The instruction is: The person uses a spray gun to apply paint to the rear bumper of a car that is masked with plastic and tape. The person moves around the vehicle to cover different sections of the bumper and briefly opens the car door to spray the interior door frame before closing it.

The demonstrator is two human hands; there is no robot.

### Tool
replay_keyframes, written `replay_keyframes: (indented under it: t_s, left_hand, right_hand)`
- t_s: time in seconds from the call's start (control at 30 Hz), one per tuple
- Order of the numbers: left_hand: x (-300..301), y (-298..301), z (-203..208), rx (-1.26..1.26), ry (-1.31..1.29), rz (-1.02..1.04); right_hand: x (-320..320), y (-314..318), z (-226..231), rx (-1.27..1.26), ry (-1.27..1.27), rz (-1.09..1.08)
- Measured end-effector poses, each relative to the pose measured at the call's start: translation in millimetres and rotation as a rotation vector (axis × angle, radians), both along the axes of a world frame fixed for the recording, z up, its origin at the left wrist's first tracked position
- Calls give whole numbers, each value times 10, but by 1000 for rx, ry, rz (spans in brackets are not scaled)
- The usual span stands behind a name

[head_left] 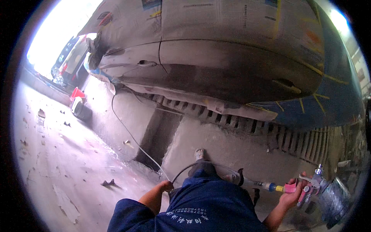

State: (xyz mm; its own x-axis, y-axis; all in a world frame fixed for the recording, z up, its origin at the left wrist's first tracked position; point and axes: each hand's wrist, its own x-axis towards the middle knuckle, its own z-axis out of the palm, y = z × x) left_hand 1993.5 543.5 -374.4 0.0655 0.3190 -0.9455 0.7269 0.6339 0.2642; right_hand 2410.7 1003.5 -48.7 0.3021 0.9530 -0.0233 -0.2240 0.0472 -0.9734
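Note:
My right hand [290, 198] is wrapped round the handle of a spray gun [317, 181] at the lower right. A silvery, plastic-wrapped cup [335, 201] is attached to the gun, and a yellow and blue coupling [271, 187] joins it to an air hose [185, 168]. That hose crosses in front of my body to my left hand [167, 186], which is closed on it, then runs off over the floor toward the car. Ahead stands the car's side [216, 83], patched in grey and dark primer. The gun is apart from it.
Newspaper [232, 19] and yellow tape mask the car's upper part; a blue sheet [340, 96] covers its right end. A slotted floor grate [293, 143] runs below. A grey bucket [82, 110] and a red bucket [77, 93] stand left. A dark bracket [110, 183] lies on the floor.

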Motion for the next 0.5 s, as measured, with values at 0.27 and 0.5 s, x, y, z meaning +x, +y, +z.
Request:
replay_keyframes:
  t_s: [0.27,0.5]
  left_hand:
    - [-68,1230,373,177,202,623]
    - [-699,1196,346,170,-124,794]
  right_hand:
    - [-219,-26,184,78,-119,44]
    - [-1450,-365,-203,10,-155,75]
